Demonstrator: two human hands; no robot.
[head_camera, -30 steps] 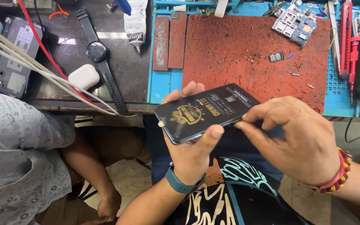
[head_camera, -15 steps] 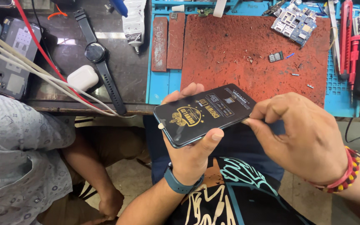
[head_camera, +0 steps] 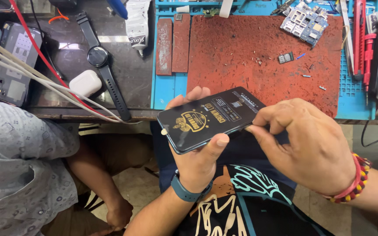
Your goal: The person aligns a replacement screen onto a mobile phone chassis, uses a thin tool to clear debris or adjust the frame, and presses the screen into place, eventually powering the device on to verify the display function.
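From the head camera, looking down over the person's lap, the left hand [head_camera: 197, 153] cradled a dark phone [head_camera: 210, 118] from beneath, thumb pressed on its near edge and fingertips curled over the far one. The phone hung just in front of the bench edge, tilted, its glassy black face covered by a sheet with a gold emblem and pale lettering. The right hand [head_camera: 305, 144] had its thumb and forefinger pinched narrow at the phone's right end, as if on the edge of that sheet; whether they had a tab between them I could not tell. To my eye the sheet lay flat and whole, so any peeling had barely begun.

On the bench behind, a worn red mat [head_camera: 250, 52] with a gritty, scuffed surface sat on a blue ribbed work tray [head_camera: 168, 87], with tiny screws scattered over it. A blue circuit board [head_camera: 305, 19] lay at its far corner. Left of the tray, on the dark glossy tabletop, were a round black smartwatch [head_camera: 98, 57] with a rubbery strap, a smooth white earbud case [head_camera: 85, 83] and a second grey phone [head_camera: 15, 63] lying face down. Pale and red cables [head_camera: 31, 74] ran across them. Another person's patterned sleeve [head_camera: 18, 166] filled the lower left.
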